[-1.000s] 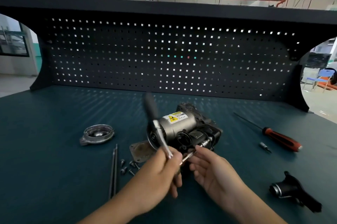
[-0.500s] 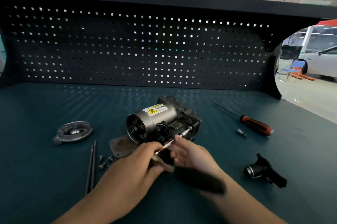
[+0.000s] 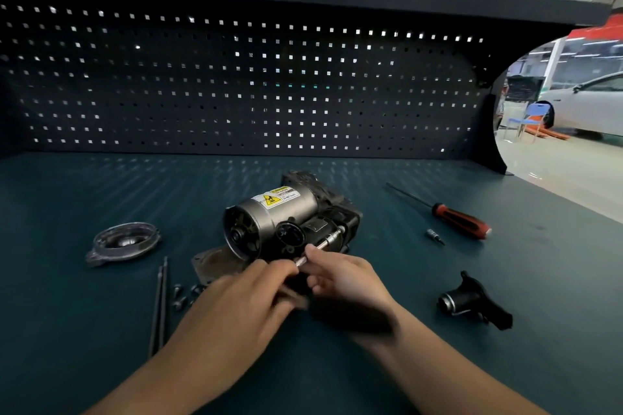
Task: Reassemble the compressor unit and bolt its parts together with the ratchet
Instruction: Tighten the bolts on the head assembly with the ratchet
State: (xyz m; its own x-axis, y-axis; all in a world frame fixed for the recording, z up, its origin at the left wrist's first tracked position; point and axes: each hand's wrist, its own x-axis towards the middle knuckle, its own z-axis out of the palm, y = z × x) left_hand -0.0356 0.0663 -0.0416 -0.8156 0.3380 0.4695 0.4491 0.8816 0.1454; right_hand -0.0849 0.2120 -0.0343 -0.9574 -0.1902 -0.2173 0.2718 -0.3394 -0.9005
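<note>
The compressor unit, a silver cylinder with a yellow warning label on a black body, lies on its side mid-bench. The ratchet's silver extension points into the unit's black front. My right hand pinches the extension near its lower end. My left hand grips the ratchet at its head, which the fingers hide. Its black handle is blurred and lies across my right wrist.
A round metal end cap sits at the left, with two long bolts, small bolts and a flat plate nearby. A red-handled screwdriver, a small bit and a black housing part lie right. A pegboard closes the back.
The ratchet handle swung from upright down toward my right wrist. The extension tip moved forward onto the compressor's front. My view shifted to the right.
</note>
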